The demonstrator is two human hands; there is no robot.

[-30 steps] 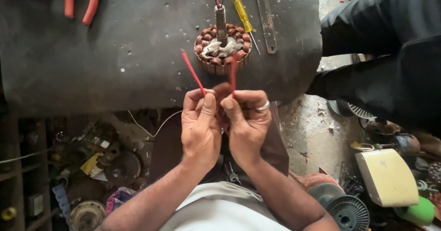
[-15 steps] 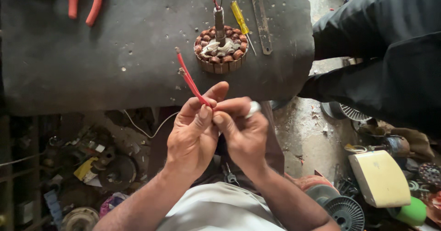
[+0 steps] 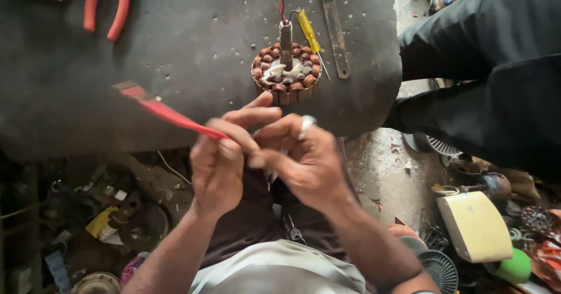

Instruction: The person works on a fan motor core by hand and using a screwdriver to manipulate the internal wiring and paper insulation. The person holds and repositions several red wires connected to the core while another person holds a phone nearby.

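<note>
Pinching a red strip between thumb and fingers, the left hand keeps its grip closed on the strip's near end, and the strip runs up and to the left over the edge of the dark counter, its far end blurred. The right hand sits just beside the left, fingertips meeting it at the pinch; its fingers are curled in and a ring shows on one of them, but whether this grip actually clamps the strip I cannot tell.

Beyond the hands, near the counter's front edge, stands a round motor stator wound with copper coils, its metal shaft upright and red wires rising from the top. Just beside it to the right lie a yellow-handled screwdriver and a long flat metal bar. Well apart, at the counter's far left corner, lie red-handled pliers.

To the right stands another person in dark trousers. On the floor below them lie a cream-coloured box, a green ball and scattered fan parts.
</note>
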